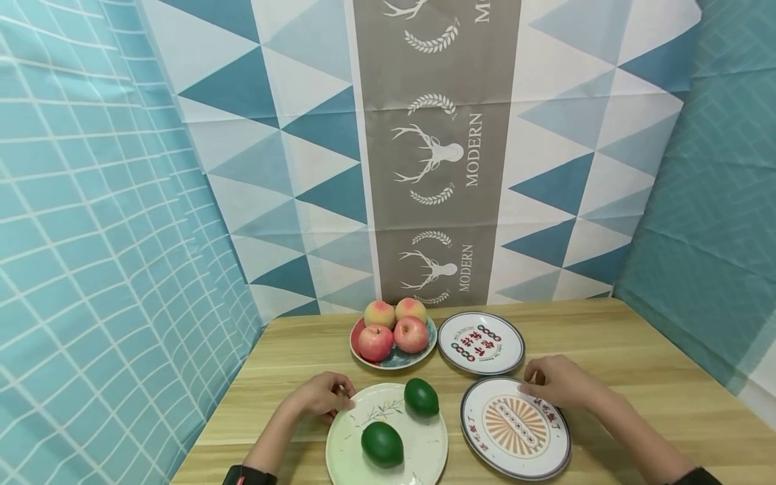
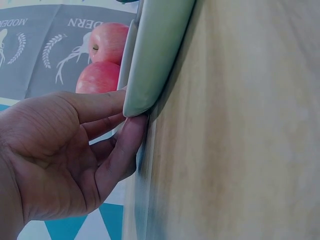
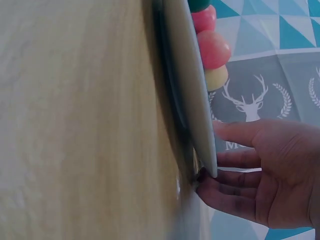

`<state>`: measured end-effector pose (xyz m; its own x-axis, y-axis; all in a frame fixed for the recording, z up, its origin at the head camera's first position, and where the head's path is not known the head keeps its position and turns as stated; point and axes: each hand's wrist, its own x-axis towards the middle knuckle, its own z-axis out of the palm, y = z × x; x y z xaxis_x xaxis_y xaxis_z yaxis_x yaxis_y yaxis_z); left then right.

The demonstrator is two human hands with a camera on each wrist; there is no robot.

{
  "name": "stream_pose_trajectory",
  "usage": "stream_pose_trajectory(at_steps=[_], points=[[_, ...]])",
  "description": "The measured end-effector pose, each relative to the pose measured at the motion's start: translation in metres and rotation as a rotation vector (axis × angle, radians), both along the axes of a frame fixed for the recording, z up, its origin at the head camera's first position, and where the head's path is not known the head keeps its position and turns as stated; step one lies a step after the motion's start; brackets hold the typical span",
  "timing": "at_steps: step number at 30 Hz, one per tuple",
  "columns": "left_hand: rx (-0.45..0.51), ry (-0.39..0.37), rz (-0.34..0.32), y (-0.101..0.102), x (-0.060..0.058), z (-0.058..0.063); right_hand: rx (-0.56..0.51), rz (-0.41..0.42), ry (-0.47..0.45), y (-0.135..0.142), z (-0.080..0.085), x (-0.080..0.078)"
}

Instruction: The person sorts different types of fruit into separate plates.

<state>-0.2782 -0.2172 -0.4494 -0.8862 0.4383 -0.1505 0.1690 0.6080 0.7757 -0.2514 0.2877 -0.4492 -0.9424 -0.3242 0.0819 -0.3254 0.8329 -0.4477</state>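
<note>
In the head view my left hand (image 1: 328, 395) is at the upper left rim of a cream plate (image 1: 346, 450). The left wrist view has its thumb and fingers (image 2: 131, 135) pinching that rim from above and below. On the plate lie two dark green, avocado-like fruits, one in front (image 1: 382, 444) and one behind (image 1: 421, 397). My right hand (image 1: 560, 381) pinches the upper right rim of a white plate (image 1: 492, 444) with an orange sunburst and red characters. In the right wrist view its fingertips (image 3: 204, 176) reach beneath the rim, with the thumb on top.
Behind the cream plate stands a fruit dish (image 1: 400, 361) holding two apples (image 1: 376, 342) and two peaches (image 1: 380, 314). Next to it, a second white plate (image 1: 456, 347) with red characters lies just behind the sunburst plate. Patterned cloths (image 1: 433, 168) surround the wooden table (image 1: 291, 337).
</note>
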Motion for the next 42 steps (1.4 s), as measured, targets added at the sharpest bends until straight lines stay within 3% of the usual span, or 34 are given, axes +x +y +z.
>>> stream_pose_trajectory(at_steps=[5, 19, 25, 29, 32, 36, 39, 42], points=[[-0.005, -0.001, 0.005, 0.002, -0.001, 0.0, -0.019, 0.02, -0.02, 0.002, -0.007, -0.001], [-0.095, 0.021, 0.055, 0.011, -0.001, 0.006, -0.054, -0.081, -0.083, -0.002, -0.013, -0.002], [-0.18, 0.003, 0.083, 0.018, -0.002, 0.021, -0.064, -0.055, -0.073, 0.001, -0.014, -0.003], [-0.208, -0.007, 0.11, 0.023, -0.009, 0.041, -0.069, -0.031, -0.073, 0.003, -0.015, -0.003], [-0.206, 0.053, 0.109, 0.028, -0.019, 0.063, -0.075, -0.023, -0.076, 0.004, -0.015, -0.003], [-0.178, 0.249, -0.003, 0.041, -0.033, 0.09, -0.082, -0.029, -0.082, 0.003, -0.015, -0.004], [-0.18, 0.386, -0.093, 0.053, -0.043, 0.103, -0.083, -0.04, -0.083, 0.003, -0.014, -0.005], [-0.21, 0.438, -0.124, 0.069, -0.053, 0.109, -0.078, -0.044, -0.083, 0.003, -0.014, -0.005]])
